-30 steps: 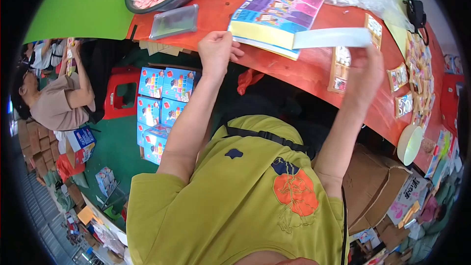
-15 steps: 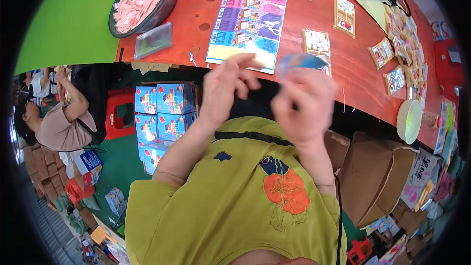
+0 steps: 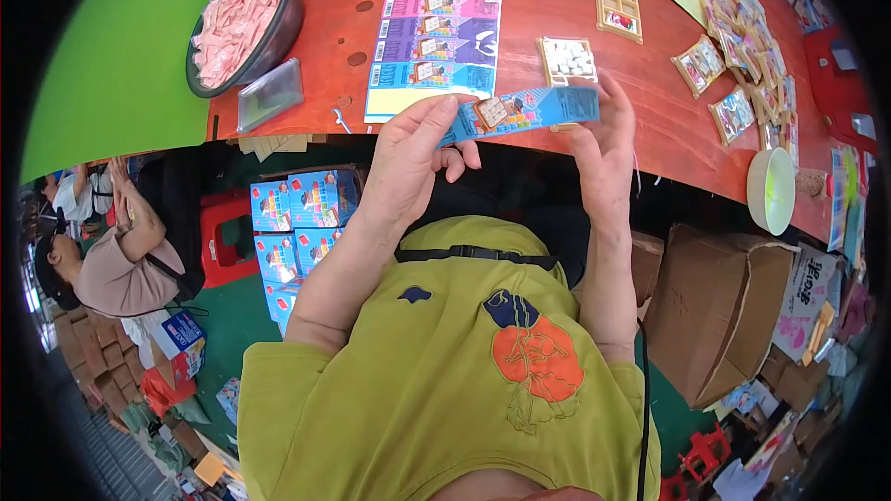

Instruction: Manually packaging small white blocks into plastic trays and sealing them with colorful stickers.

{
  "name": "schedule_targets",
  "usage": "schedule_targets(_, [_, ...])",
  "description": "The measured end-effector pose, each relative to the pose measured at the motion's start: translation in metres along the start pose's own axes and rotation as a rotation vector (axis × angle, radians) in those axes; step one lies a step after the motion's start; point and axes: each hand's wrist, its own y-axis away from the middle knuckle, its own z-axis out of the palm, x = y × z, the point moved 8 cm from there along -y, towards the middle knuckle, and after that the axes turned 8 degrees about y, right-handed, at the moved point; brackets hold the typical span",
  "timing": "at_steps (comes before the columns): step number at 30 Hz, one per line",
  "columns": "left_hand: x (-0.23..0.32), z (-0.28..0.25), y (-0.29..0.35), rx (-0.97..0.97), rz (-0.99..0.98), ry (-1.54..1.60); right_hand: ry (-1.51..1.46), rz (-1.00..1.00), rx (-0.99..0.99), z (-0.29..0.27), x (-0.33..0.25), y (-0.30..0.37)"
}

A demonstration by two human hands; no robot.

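Note:
A blue printed paper strip [image 3: 548, 109] is stretched between my two hands, just over the table's near edge. My left hand [image 3: 408, 153] pinches its left end between thumb and fingers. The right end rests in the fingers of my right hand [image 3: 608, 153]. Behind the strip lie more printed strips [image 3: 434, 30] in yellow, pink, purple and blue, laid one below another. A small wooden tray of white pieces [image 3: 568, 60] sits just beyond my right hand, its lower part covered by the strip and fingers.
At the left stand a dark bowl of pink packets [image 3: 290, 14] and a clear plastic case [image 3: 270, 96]. Another wooden tray [image 3: 618, 20] and a heap of filled trays [image 3: 756, 65] lie to the right, with a pale green bowl [image 3: 771, 190]. Blue boxes [image 3: 274, 209] and a cardboard carton [image 3: 710, 306] flank me.
The blue strip was blurred in my right hand, with my left hand apart from it. My left hand now grips its other end, and the strip is spread out.

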Motion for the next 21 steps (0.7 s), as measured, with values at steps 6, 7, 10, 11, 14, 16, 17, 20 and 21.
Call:
schedule_targets(6, [-0.030, 0.004, -0.011, -0.008, -0.099, -0.026, -0.194, 0.256, -0.003, -0.010, 0.001, -0.003])
schedule_targets(7, [-0.039, 0.002, -0.013, -0.004, -0.123, -0.084, -0.064, 0.250, 0.037, -0.021, -0.002, 0.000])
schedule_targets(10, [-0.062, -0.006, -0.018, -0.044, -0.219, -0.284, -0.063, 0.279, 0.047, -0.050, 0.014, 0.019])
schedule_targets(11, [-0.067, -0.008, -0.020, -0.003, -0.216, -0.319, -0.040, 0.299, 0.080, -0.057, 0.021, 0.025])
schedule_targets(14, [-0.067, 0.002, -0.034, 0.050, -0.110, -0.312, 0.041, 0.309, 0.079, -0.065, 0.034, 0.026])
schedule_targets(16, [-0.060, 0.012, -0.046, 0.094, -0.049, -0.336, 0.070, 0.262, 0.108, -0.070, 0.039, 0.011])
schedule_targets(17, [-0.054, 0.014, -0.053, 0.137, 0.016, -0.360, 0.098, 0.210, 0.137, -0.073, 0.040, 0.002])
schedule_targets(20, [-0.047, 0.025, -0.073, 0.114, 0.165, -0.424, 0.262, 0.206, 0.113, -0.075, 0.062, -0.027])
schedule_targets(21, [-0.049, 0.025, -0.080, 0.117, 0.166, -0.423, 0.322, 0.219, 0.131, -0.075, 0.066, -0.034])
